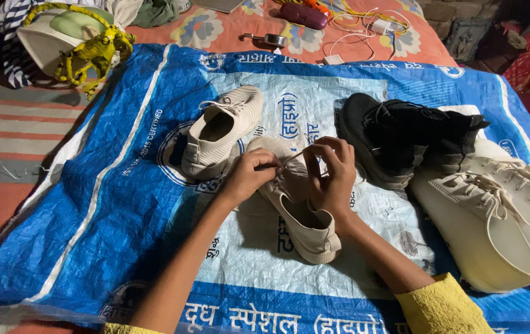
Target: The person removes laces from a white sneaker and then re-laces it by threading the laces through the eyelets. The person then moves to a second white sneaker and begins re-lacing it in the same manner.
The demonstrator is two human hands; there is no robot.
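Note:
A beige knit sneaker [302, 222] lies in the middle of a blue and white woven plastic sack [116, 204], toe pointing away from me. My left hand [249, 176] pinches a thin shoelace end over its lace area. My right hand [332, 173] holds the other part of the lace just to the right, fingers curled above the tongue. The matching beige sneaker [222, 131] rests to the upper left, untouched.
A pair of black sneakers [401, 139] and a pair of cream lace-up shoes [494, 216] lie at the right. A white cap with yellow cord [73, 43] sits at the far left. Cables and a purple case [305, 15] lie on the floral bedsheet behind.

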